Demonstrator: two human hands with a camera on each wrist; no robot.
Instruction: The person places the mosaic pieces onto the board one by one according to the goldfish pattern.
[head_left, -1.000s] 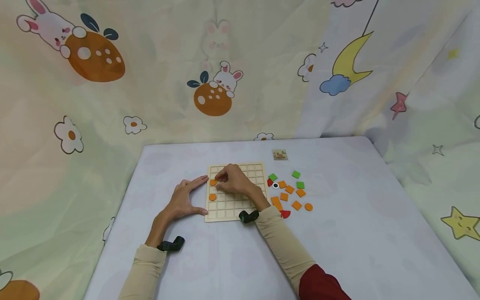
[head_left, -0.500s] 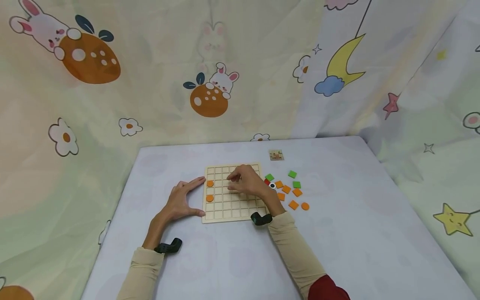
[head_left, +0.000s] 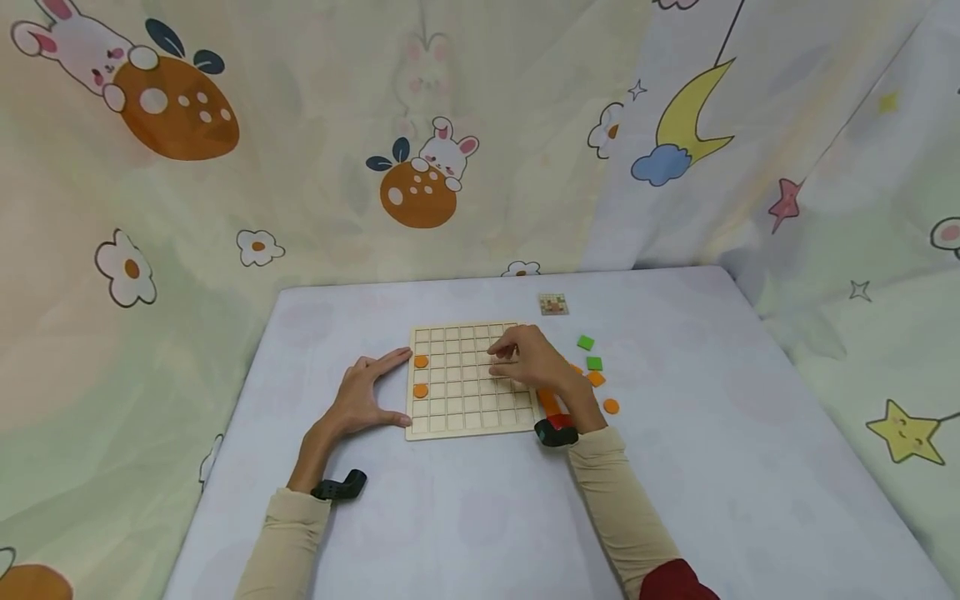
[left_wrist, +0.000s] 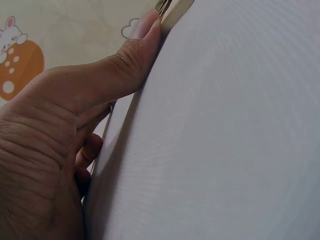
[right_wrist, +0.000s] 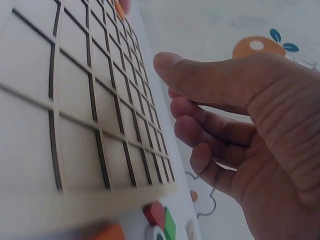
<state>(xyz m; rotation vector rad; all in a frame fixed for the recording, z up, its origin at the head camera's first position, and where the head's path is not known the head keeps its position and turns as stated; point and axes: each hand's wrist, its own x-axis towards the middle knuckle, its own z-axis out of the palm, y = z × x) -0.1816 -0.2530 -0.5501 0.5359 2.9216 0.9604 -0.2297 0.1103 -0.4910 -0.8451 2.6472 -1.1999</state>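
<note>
A pale wooden grid board [head_left: 471, 407] lies flat on the table. Two orange discs [head_left: 421, 391] sit in its left column, with cells between them. My left hand [head_left: 358, 402] rests at the board's left edge, thumb and fingers spread wide; in the left wrist view the thumb [left_wrist: 132, 57] touches the rim. Over the board's right part hovers my right hand [head_left: 531, 360], fingers loosely bent. In the right wrist view no piece shows between its thumb [right_wrist: 195, 77] and fingertips, and they are clear of the grid.
Right of the board lie loose pieces: green squares [head_left: 595, 363], orange squares [head_left: 596, 378], an orange disc [head_left: 611, 406] and a larger orange piece [head_left: 549, 402]; my right arm hides others. A small patterned card [head_left: 553, 304] lies behind. A printed cloth [head_left: 315, 167] hangs beyond the table.
My right hand has moved rightward across the board, from beside the upper orange disc toward the loose pieces. My left hand stays at the left edge, and both discs remain in place.
</note>
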